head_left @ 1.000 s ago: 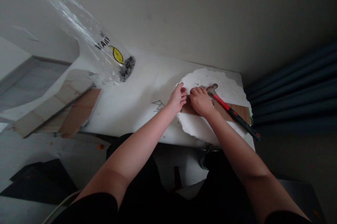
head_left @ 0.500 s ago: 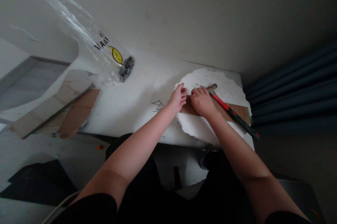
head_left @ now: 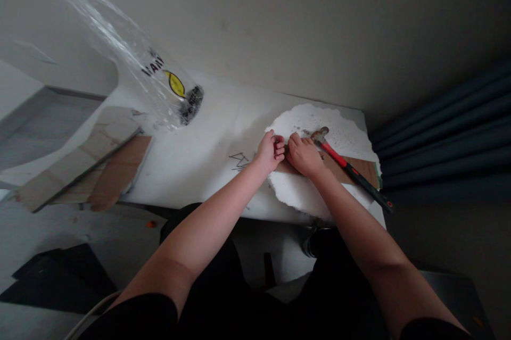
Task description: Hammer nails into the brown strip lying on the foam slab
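Observation:
My left hand [head_left: 271, 152] is closed above the left end of a brown wooden strip [head_left: 362, 171]. A small dark metal bit, which looks like a nail [head_left: 275, 138], shows between its thumb and fingers. My right hand [head_left: 302, 155] rests on the strip with its fingers curled together; whatever is in them is hidden. The strip lies across a white slab with ragged edges [head_left: 307, 116]. Just right of my right hand, a hammer [head_left: 346, 165] with a red and black handle lies slantwise over the strip. Several loose nails [head_left: 239, 160] lie left of my left hand.
The white table [head_left: 191, 170] borders a grey wall. A clear plastic bag [head_left: 175, 84] with printing leans at the back left. Broken boards [head_left: 88, 159] overhang the table's left end. A dark curtain [head_left: 447, 138] hangs at the right; dark sheets [head_left: 64, 276] lie on the floor.
Both hands have shifted only slightly. My left fingers have turned a little, and the dark metal bit now shows in them. The hammer and strip have stayed put.

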`<state>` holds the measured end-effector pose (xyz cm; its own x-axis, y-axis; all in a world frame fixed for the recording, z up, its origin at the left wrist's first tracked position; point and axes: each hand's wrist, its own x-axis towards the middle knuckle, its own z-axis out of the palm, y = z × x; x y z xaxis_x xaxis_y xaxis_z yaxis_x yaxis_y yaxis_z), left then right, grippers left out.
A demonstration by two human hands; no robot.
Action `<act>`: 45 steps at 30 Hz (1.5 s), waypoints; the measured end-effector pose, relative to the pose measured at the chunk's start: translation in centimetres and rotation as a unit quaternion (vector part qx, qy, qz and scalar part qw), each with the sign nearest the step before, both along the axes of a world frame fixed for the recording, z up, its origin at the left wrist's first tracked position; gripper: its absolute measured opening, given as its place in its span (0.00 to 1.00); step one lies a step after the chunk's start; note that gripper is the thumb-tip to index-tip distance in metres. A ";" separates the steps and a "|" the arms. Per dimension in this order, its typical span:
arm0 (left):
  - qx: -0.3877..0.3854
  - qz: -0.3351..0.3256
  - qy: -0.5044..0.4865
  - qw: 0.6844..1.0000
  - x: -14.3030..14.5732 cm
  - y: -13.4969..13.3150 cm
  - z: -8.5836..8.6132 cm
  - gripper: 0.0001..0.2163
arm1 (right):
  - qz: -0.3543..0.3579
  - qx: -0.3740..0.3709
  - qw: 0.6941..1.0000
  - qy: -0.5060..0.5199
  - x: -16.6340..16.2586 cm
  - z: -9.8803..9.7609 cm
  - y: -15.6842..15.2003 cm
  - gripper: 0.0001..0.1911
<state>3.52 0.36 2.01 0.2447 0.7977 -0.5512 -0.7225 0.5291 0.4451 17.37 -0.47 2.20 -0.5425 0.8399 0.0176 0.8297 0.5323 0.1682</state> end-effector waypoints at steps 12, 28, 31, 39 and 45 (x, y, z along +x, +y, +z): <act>0.024 0.013 -0.016 0.999 -0.1 0.0 0.1 0.16 | -0.023 -0.013 0.999 0.034 0.5 0.3 0.1 0.13; 0.032 0.020 -0.061 0.997 0.0 -0.3 0.2 0.15 | -0.032 -0.001 0.998 0.057 0.6 0.3 0.2 0.14; 0.023 0.032 -0.060 0.997 -0.1 -0.3 0.2 0.21 | -0.033 -0.026 0.997 0.062 0.7 1.0 0.2 0.13; 0.033 0.073 -0.058 0.995 0.2 -0.7 0.4 0.27 | -0.037 -0.049 0.994 0.090 1.3 1.2 -0.2 0.16; 0.039 0.118 -0.049 0.991 0.2 -0.8 0.7 0.28 | -0.141 0.058 0.946 0.287 1.5 1.0 0.3 0.19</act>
